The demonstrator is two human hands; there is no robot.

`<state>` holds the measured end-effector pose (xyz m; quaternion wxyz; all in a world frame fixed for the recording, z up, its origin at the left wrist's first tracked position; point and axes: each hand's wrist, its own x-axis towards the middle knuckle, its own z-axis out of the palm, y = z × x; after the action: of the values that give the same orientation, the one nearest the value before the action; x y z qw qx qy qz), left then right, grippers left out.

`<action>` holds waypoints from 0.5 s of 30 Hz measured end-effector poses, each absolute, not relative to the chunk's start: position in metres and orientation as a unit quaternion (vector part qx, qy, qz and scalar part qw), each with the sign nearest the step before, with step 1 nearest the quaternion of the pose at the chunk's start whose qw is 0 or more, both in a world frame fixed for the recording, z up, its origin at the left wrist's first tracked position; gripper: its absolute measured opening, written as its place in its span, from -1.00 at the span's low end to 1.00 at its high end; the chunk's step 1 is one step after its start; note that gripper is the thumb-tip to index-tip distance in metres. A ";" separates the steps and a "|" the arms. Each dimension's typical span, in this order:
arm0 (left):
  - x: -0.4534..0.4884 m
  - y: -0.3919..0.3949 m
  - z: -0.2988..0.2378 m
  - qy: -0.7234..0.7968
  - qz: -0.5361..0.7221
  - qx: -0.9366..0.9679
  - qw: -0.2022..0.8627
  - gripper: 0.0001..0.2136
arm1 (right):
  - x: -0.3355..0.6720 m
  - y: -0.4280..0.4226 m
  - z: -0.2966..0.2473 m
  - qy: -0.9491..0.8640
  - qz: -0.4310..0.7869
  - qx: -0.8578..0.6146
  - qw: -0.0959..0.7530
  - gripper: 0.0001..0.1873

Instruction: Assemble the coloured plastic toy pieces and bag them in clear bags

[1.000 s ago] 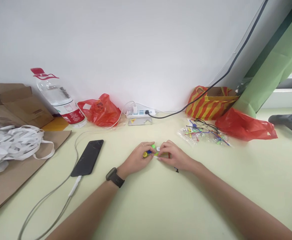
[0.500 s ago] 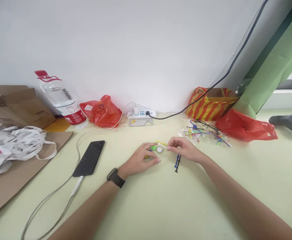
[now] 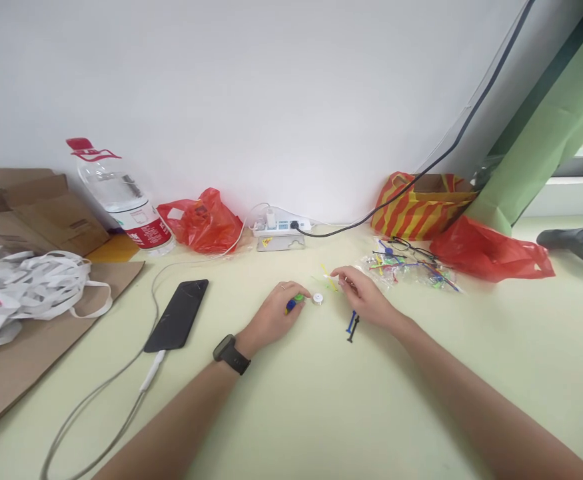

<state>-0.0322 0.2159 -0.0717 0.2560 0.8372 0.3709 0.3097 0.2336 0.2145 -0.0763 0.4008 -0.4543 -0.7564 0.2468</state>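
My left hand [image 3: 276,315] rests on the table, its fingers curled round a small green round piece [image 3: 299,297]. A small blue-and-yellow piece [image 3: 290,306] shows beside it, partly covered by the fingers. Just right of those fingertips lies a small white round piece [image 3: 318,299]. My right hand [image 3: 364,295] is closed, with a thin yellow stick [image 3: 329,276] at its fingertips; the stick is blurred and a whitish bit shows by it. Below the right hand, a short blue stick [image 3: 351,322] and a black stick [image 3: 354,329] lie side by side.
Behind my right hand are bagged colourful sticks [image 3: 396,263], glasses [image 3: 414,248] and a red plastic bag [image 3: 491,250]. A power strip [image 3: 278,227] sits by the wall. On the left are a cabled phone [image 3: 177,315], a water bottle [image 3: 126,200] and white straps [image 3: 31,287].
My left fingers have curled in round the green piece. The right hand has shifted slightly up and left, and the yellow stick at its fingertips has turned steeper.
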 end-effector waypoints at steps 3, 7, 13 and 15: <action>-0.034 0.219 -0.077 0.397 0.326 0.833 0.204 -0.73 | 0.224 0.211 -0.076 -0.754 0.237 -0.453 0.413 -0.71; -0.033 0.219 -0.077 0.415 0.336 0.834 0.138 -0.73 | 0.212 0.203 -0.075 -0.768 0.249 -0.457 0.373 -0.74; -0.021 0.201 -0.062 0.443 0.381 0.804 0.110 -0.97 | 0.210 0.196 -0.075 -0.798 0.252 -0.453 0.307 -0.80; -0.014 0.190 -0.062 0.432 0.373 0.808 0.145 -0.93 | 0.210 0.199 -0.077 -0.781 0.265 -0.454 0.338 -0.80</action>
<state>-0.0145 0.1903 -0.0616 0.1455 0.8080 0.4321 0.3731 0.2104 0.1989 -0.0769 0.3378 -0.4541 -0.7805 0.2654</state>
